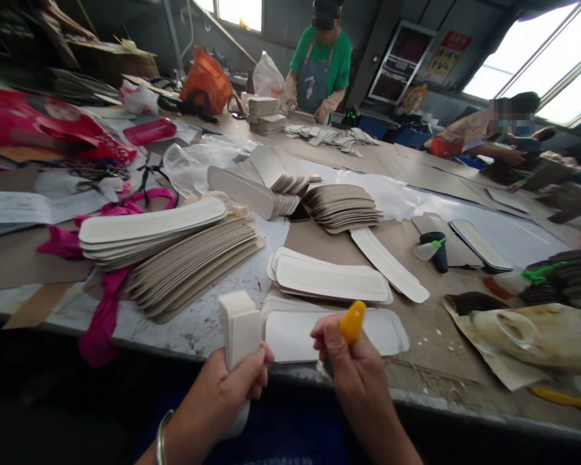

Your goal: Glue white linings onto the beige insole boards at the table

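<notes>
My left hand (232, 384) is closed around a folded white insole piece (239, 329) that stands upright above my fingers. A bracelet sits on that wrist. My right hand (351, 365) is closed on a small tool with an orange handle (352, 321), held just right of the white piece. Both hands hover over the near table edge. Directly behind them lie flat white insole pieces (295, 336) and a second low pile (332, 279). A tall fanned stack of beige and white insoles (174, 248) rests to the left.
More insole stacks (341, 206) sit mid-table, with a black glue bottle (436, 248), pink cloth (101, 310) and red bags (43, 123) at left. A person in a green shirt (319, 64) works at the far end; another person (494, 132) sits at right.
</notes>
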`<control>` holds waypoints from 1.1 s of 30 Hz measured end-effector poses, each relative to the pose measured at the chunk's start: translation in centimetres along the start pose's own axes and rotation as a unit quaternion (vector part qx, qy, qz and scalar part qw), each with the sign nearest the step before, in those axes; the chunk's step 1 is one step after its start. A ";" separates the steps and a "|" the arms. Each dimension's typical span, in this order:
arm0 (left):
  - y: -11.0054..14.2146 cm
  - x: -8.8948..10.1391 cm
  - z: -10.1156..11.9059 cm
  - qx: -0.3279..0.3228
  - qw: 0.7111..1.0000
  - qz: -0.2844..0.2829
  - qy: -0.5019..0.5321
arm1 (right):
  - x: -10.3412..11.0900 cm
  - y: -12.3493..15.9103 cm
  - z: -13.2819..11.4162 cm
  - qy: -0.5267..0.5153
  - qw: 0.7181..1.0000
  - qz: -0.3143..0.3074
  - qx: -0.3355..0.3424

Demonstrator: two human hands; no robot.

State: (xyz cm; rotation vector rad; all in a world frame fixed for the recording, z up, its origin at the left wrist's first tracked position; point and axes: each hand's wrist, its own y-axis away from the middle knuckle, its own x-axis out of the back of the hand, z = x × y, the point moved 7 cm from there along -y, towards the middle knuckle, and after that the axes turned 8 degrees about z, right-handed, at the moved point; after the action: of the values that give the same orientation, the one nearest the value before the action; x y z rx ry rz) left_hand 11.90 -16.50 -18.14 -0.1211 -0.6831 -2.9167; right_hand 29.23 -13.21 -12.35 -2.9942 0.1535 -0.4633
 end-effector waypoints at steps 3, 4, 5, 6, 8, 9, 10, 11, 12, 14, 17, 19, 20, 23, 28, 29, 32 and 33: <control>1.0 -1.9 0.5 0.031 0.994 -0.086 0.066 | -4.1 0.9 0.9 -0.101 0.980 -0.133 -0.105; 1.1 -2.5 0.5 0.038 0.990 -0.104 0.089 | -5.3 1.4 1.2 -0.147 0.962 -0.173 -0.154; 1.2 -2.9 0.4 0.045 0.987 -0.111 0.109 | -6.3 1.8 1.5 -0.185 0.941 -0.200 -0.199; 1.2 -3.1 0.2 0.050 0.984 -0.109 0.128 | -6.9 2.2 1.7 -0.211 0.925 -0.215 -0.233; 1.1 -3.1 -0.2 0.055 0.983 -0.088 0.151 | -7.0 2.4 2.0 -0.223 0.918 -0.203 -0.258; 1.1 -3.1 -0.3 0.052 0.984 -0.083 0.149 | -6.6 2.3 2.0 -0.212 0.929 -0.183 -0.243; 1.1 -3.0 -0.4 0.049 0.985 -0.080 0.145 | -6.1 2.0 1.9 -0.190 0.945 -0.162 -0.211; 1.1 -2.9 -0.4 0.047 0.986 -0.076 0.143 | -5.5 1.7 1.6 -0.159 0.963 -0.140 -0.167; 1.2 -2.7 -0.4 0.049 0.986 -0.068 0.147 | -4.9 1.4 1.3 -0.123 0.978 -0.118 -0.116; 1.4 -2.4 -0.5 0.064 0.981 -0.052 0.175 | -4.1 1.1 0.6 -0.063 0.994 -0.085 -0.027; 1.5 -2.4 -0.5 0.091 0.967 -0.027 0.237 | -4.0 1.2 1.3 -0.079 0.994 -0.065 -0.050; 1.5 -2.6 -0.2 0.096 0.962 -0.013 0.257 | -4.6 1.5 2.4 -0.131 0.981 -0.070 -0.125; 1.4 -2.6 0.1 0.094 0.961 -0.002 0.262 | -4.9 1.7 2.9 -0.156 0.972 -0.080 -0.158; 1.4 -2.6 0.8 0.086 0.956 0.043 0.276 | -5.6 2.1 3.4 -0.199 0.951 -0.118 -0.206; 1.6 -3.0 0.2 0.079 0.960 0.058 0.264 | -3.3 1.4 3.1 -0.154 0.973 -0.074 -0.154; 1.7 -3.4 -0.4 0.080 0.964 0.049 0.251 | -2.5 1.3 3.1 -0.128 0.981 -0.051 -0.136; 2.2 -4.6 -2.7 0.087 0.974 0.012 0.210 | -0.7 1.4 3.4 -0.045 0.994 -0.027 -0.094; 2.3 -5.0 -3.4 0.088 0.974 0.000 0.211 | -0.4 1.5 3.7 -0.029 0.995 -0.034 -0.092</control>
State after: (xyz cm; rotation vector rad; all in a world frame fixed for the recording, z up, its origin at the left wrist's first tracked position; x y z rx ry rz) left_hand 17.08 -19.47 -20.71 0.5019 -0.8498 -2.7246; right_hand 29.89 -14.31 -16.12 -3.1984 0.0940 -0.3882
